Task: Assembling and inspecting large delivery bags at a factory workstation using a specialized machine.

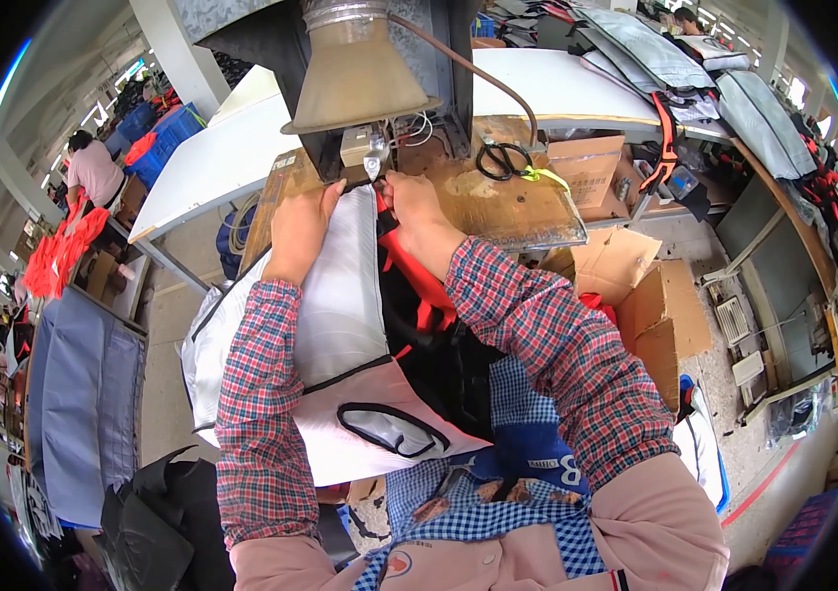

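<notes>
A large silvery-white fabric piece with black edging (340,286) hung in front of the person, its far end at the near edge of a brown wooden work surface (513,202) and its near part at the person's lap. An oval opening rimmed in black (394,429) showed in its near flap. Along its right side ran a bright red-orange strap (419,281) and a mass of black fabric (429,364).

The left hand (303,227) pinched the far edge of the fabric between thumb and fingers. Just to its right, the right hand (419,212) had its fingers curled in and pinched the same edge beside the strap, though its fingertips were partly hidden.

Just beyond the hands stood a machine with a beige, funnel-shaped hood (360,74), a small shiny part below it close to the fabric's tip. To the right on the wooden surface lay a pair of black-handled scissors (505,158) near a yellow-green strip (545,176).

Farther right, an open brown cardboard box (653,315) stood below the surface, and stacked grey flat panels (641,47) covered part of a long white table (557,91) at the far side. At the far left, a person in a pink top (96,169) was near blue plastic crates (168,138); nearer hung a red-orange bundle (63,254) above folded grey-blue sheeting (89,384).
</notes>
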`<state>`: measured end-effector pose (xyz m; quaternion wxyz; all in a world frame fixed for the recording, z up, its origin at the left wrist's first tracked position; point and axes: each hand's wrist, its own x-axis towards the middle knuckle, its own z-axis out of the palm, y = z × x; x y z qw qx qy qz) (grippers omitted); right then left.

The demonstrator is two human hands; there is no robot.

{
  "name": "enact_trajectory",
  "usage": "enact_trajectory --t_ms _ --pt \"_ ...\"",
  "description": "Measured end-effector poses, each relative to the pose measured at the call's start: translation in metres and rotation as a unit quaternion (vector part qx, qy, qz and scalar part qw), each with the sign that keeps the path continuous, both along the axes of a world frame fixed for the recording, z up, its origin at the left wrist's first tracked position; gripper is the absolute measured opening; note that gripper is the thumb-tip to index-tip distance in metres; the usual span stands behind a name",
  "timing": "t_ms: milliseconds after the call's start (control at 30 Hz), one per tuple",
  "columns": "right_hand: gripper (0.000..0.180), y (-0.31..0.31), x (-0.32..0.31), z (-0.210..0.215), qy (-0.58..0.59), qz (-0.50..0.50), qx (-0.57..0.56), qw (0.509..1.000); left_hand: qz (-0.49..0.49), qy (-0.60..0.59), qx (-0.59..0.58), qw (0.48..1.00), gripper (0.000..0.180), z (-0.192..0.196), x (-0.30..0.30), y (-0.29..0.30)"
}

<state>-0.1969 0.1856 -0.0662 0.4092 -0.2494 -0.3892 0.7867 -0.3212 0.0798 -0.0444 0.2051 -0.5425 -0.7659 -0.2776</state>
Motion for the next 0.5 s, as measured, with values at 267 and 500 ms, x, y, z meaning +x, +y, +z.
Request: enact_trajectory --t_ms 267,500 --pt "0.021 0.004 0.002 0.000 0.000 0.000 0.009 1.000 -0.004 0.003 0.002 1.000 0.047 0.000 0.000 0.003" --pt "0.021 0.004 0.017 0.019 0.086 0.038 -0.031 0.995 -0.004 0.007 0.007 1.000 0.047 0.003 -0.004 -0.005"
